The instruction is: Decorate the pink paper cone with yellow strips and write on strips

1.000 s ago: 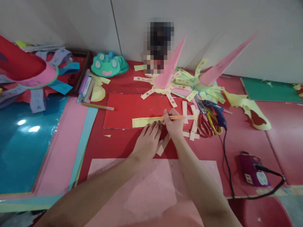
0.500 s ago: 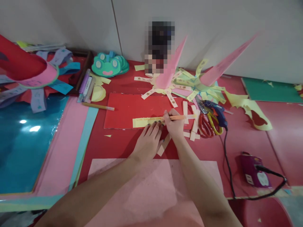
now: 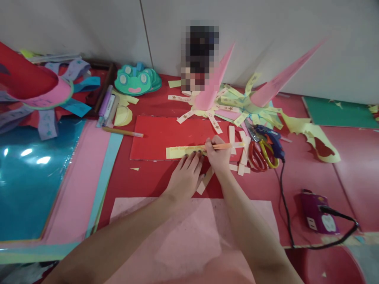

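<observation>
At left, a strip of red desk (image 3: 118,177) shows between the stacked coloured sheets (image 3: 77,177) and the red board (image 3: 160,132). The yellow strip (image 3: 175,152) lies along the board's near edge, its left end reaching past the left hand (image 3: 186,171), which rests nearly flat, fingers extended, tips on the strip. Just beside it, the right hand (image 3: 218,154) is curled around an orange pen (image 3: 221,146). Further right, pale paper strips (image 3: 242,157), then scissors (image 3: 257,156) crowd that side.

The left hand (image 3: 185,173) lies palm down, fingers extended. Beside its fingertips, the right hand (image 3: 219,154) curls in a pinch.
</observation>
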Motion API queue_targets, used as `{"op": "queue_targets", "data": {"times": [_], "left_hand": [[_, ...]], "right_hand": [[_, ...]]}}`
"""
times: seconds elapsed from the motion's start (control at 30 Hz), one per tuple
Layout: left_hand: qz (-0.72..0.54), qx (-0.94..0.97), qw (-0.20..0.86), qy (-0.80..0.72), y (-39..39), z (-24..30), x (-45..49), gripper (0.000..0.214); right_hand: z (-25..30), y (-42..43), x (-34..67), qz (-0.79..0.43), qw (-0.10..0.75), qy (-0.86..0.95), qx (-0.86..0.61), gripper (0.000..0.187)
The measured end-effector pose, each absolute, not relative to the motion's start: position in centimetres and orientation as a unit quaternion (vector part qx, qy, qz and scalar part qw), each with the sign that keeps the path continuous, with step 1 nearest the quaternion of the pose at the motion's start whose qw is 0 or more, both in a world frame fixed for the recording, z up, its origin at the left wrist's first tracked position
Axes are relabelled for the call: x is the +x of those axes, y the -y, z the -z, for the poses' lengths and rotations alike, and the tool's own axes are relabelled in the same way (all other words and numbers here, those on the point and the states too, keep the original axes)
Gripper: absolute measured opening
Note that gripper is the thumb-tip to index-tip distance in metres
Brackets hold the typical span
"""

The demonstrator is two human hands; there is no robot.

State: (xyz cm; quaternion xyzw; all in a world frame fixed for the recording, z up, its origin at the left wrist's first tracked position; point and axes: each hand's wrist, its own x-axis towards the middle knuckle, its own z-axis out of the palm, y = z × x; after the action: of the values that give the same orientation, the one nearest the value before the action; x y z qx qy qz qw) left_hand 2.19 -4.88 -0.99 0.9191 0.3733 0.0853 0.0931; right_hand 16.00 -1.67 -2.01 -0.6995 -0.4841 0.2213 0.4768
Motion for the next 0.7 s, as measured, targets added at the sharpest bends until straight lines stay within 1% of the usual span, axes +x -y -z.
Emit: {"op": "queue_targets", "data": {"times": [0.1, 0.23, 0.3, 0.7], "left_hand": [[-0.087, 0.920, 0.090, -0.372, 4.89, 1.08, 2.18, 0.040], [-0.081, 0.921, 0.084, -0.371, 4.87, 1.02, 2.16, 0.043], [-0.080, 0.923, 0.076, -0.369, 4.88, 0.96, 2.15, 0.043], [-0.103, 0.916, 0.077, -0.381, 4.85, 0.74, 2.17, 0.039]], "right_hand": [[1.92, 1.75, 15.98, -0.211, 0.488, 0.471, -0.703, 0.032], [1.34, 1.99, 15.94, -0.142, 0.508, 0.439, -0.728, 0.034], [1.18, 2.08, 15.96, -0.127, 0.515, 0.427, -0.733, 0.033], [1.26, 2.02, 15.91, -0.135, 0.514, 0.437, -0.726, 0.035]]}}
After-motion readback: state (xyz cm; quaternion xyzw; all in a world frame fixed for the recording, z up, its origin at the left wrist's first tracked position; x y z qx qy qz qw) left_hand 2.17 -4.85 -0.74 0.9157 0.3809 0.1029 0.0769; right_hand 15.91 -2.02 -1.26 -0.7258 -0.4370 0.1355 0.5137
